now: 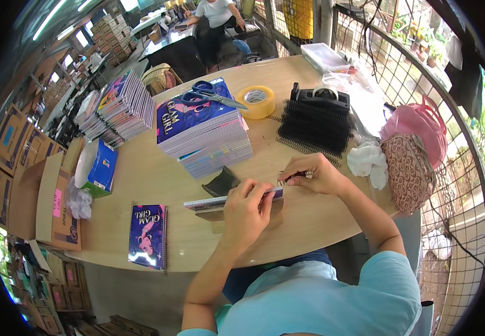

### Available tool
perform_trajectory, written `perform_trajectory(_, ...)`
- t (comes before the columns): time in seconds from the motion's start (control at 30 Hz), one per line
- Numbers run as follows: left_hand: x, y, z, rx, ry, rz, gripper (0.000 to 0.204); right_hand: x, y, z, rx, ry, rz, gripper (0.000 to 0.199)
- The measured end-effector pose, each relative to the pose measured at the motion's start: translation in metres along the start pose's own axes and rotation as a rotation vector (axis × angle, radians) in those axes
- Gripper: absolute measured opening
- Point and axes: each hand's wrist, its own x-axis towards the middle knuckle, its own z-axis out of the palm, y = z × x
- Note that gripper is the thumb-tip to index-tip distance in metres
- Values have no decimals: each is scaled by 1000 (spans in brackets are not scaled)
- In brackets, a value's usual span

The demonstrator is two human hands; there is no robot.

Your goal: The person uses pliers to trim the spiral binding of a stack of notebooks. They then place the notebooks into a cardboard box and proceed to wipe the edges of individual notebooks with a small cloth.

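Observation:
In front of me, my left hand grips an unbound notebook near its right end, thumb on one side and fingers over the other. It lies edge-on against a small wooden block on the table. Just beyond the notebook's right end, my right hand pinches a dark spiral binding coil. How far the coil enters the holes cannot be made out. A dark curved trough-like piece sits behind the notebook. To the left lies a spiral-bound notebook with a purple cover.
Behind stands a tall notebook stack, topped by scissors. Beside it are a tape roll, a black coil pile and a tape dispenser. Bags line the right edge; cartons stand left. Someone sits farther back.

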Motion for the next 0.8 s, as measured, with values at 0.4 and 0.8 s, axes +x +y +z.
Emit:
perform_trajectory(0.4, -1, 7, 0, -3, 3, -4, 11, -13, -5, 7, -4, -40, 68, 17)
perform_trajectory(0.8, -6, -2, 2, -126, 3, -56, 30, -2, -16, 19, -580, -34, -266, 23)
